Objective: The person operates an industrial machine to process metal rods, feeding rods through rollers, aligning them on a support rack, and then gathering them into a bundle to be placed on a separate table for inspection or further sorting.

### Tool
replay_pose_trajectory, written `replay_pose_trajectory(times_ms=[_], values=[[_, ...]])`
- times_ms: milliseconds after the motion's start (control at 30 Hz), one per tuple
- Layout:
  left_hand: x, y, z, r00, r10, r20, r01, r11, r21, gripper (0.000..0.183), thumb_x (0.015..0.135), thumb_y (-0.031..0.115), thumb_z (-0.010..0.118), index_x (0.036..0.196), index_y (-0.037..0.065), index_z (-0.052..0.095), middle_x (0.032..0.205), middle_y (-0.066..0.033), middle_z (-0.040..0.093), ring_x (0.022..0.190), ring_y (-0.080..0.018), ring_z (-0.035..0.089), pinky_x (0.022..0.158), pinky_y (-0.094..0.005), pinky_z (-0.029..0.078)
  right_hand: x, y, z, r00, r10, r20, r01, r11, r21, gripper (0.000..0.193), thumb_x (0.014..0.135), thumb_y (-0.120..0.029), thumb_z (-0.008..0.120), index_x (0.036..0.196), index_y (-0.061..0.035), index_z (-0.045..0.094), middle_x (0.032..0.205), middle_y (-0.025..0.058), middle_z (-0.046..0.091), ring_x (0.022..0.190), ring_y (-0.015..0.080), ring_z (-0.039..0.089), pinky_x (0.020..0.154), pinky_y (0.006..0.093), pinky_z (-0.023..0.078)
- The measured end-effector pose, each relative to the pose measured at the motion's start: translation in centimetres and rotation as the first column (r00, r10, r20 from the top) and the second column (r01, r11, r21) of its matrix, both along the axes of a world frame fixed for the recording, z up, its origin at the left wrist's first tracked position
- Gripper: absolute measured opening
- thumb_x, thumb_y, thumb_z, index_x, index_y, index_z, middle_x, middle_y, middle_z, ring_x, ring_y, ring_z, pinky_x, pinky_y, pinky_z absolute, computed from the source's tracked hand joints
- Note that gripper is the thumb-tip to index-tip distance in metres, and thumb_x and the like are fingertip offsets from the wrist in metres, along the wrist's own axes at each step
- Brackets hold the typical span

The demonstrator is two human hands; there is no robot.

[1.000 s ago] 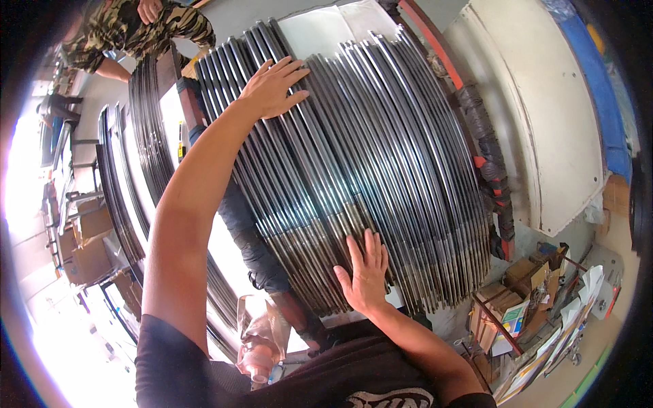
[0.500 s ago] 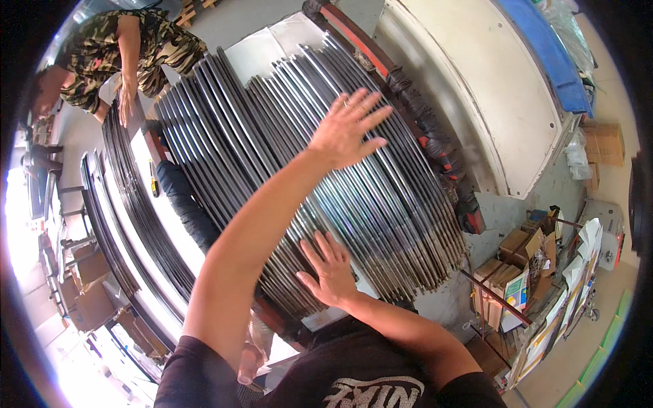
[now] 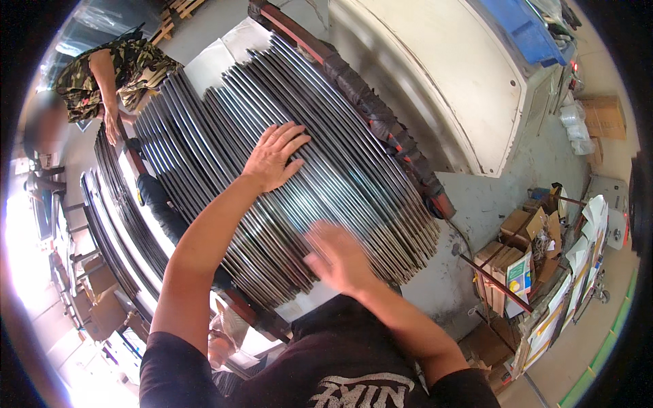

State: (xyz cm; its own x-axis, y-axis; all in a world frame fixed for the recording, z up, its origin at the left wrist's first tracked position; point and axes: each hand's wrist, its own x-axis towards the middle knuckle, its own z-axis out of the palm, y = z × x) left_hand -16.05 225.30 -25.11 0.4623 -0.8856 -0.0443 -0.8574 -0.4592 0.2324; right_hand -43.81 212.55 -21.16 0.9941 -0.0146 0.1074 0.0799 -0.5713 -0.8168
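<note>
A wide row of long, thin, dark metal rods [image 3: 354,177] lies side by side across a padded rack in front of me. My left hand [image 3: 275,156] rests palm down on the middle of the row, fingers spread and holding nothing. Nearer to me, my right hand [image 3: 338,258] is over the rods' near ends. Motion blurs its fingers, but they look stretched out with the thumb apart. Whether that palm touches the rods cannot be told. A pale sheet [image 3: 209,66] shows beneath the rods at the far end.
Wrapped red bars [image 3: 360,92] border the row. At the far left, a person in camouflage [image 3: 115,75] has a hand near more dark strips [image 3: 126,183]. A large white panel [image 3: 435,81] stands right, beyond it a blue bin [image 3: 527,30]. Cardboard boxes [image 3: 500,262] sit lower right.
My left hand has moved left and come down onto the rods. My right hand is now blurred by motion. The pale gap between rods no longer shows, and the whole view has shifted.
</note>
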Motion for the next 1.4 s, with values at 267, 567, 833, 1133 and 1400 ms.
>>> replay_pose_trajectory(times_ms=[267, 567, 833, 1133, 1400], values=[[1.7, -5.5, 3.6, 0.993, 0.112, 0.024, -0.113, 0.992, 0.047, 0.041, 0.105, 0.035, 0.057, 0.138, 0.010, 0.059, 0.136, -0.0119, 0.059, 0.132, -0.0323, 0.053, 0.118, -0.0489, 0.035, -3.2, -12.4, -6.6, 0.809, -0.573, -0.129, 0.476, 0.768, -0.428, 0.071, 0.105, -0.037, 0.059, 0.157, 0.0044, 0.035, 0.158, 0.0295, 0.038, 0.143, 0.0496, 0.037, 0.117, 0.0589, 0.031], [10.6, -9.3, -1.1, 0.973, -0.034, 0.230, 0.034, 0.999, 0.005, 0.055, 0.107, 0.040, 0.048, 0.153, 0.008, 0.048, 0.157, -0.0120, 0.047, 0.152, -0.0298, 0.035, 0.129, -0.0448, 0.024, 1.6, -11.3, -7.0, 0.600, -0.763, -0.239, 0.568, 0.617, -0.544, 0.070, 0.107, -0.055, 0.047, 0.154, -0.0041, 0.042, 0.153, 0.0292, 0.044, 0.139, 0.0504, 0.040, 0.111, 0.0670, 0.030], [11.6, -10.7, -0.7, 0.983, -0.134, 0.122, 0.141, 0.989, -0.053, 0.052, 0.106, 0.039, 0.049, 0.149, 0.011, 0.054, 0.156, -0.0142, 0.048, 0.149, -0.0321, 0.040, 0.128, -0.0465, 0.027, 2.1, -10.4, -7.2, 0.585, -0.801, -0.128, 0.592, 0.530, -0.608, 0.062, 0.105, -0.051, 0.053, 0.149, -0.0072, 0.048, 0.149, 0.0265, 0.046, 0.138, 0.0481, 0.039, 0.111, 0.0655, 0.030], [11.5, -12.5, -1.7, 0.997, -0.006, 0.080, 0.010, 0.998, -0.059, 0.045, 0.106, 0.043, 0.048, 0.127, 0.010, 0.071, 0.134, -0.0099, 0.061, 0.135, -0.0313, 0.050, 0.118, -0.0444, 0.040, 1.7, -9.4, -7.3, 0.622, -0.780, -0.065, 0.541, 0.488, -0.685, 0.059, 0.104, -0.050, 0.055, 0.144, -0.0071, 0.051, 0.142, 0.0256, 0.052, 0.136, 0.0471, 0.042, 0.112, 0.0646, 0.028], [10.9, -12.3, -1.7, 0.996, 0.008, 0.091, -0.002, 0.998, -0.064, 0.047, 0.106, 0.041, 0.048, 0.140, 0.011, 0.063, 0.145, -0.0074, 0.059, 0.140, -0.0288, 0.048, 0.119, -0.0424, 0.039, 1.3, -9.6, -7.9, 0.661, -0.750, 0.030, 0.617, 0.520, -0.591, 0.048, 0.104, -0.042, 0.058, 0.131, -0.0023, 0.055, 0.130, 0.0252, 0.056, 0.121, 0.0475, 0.050, 0.104, 0.0599, 0.037]])
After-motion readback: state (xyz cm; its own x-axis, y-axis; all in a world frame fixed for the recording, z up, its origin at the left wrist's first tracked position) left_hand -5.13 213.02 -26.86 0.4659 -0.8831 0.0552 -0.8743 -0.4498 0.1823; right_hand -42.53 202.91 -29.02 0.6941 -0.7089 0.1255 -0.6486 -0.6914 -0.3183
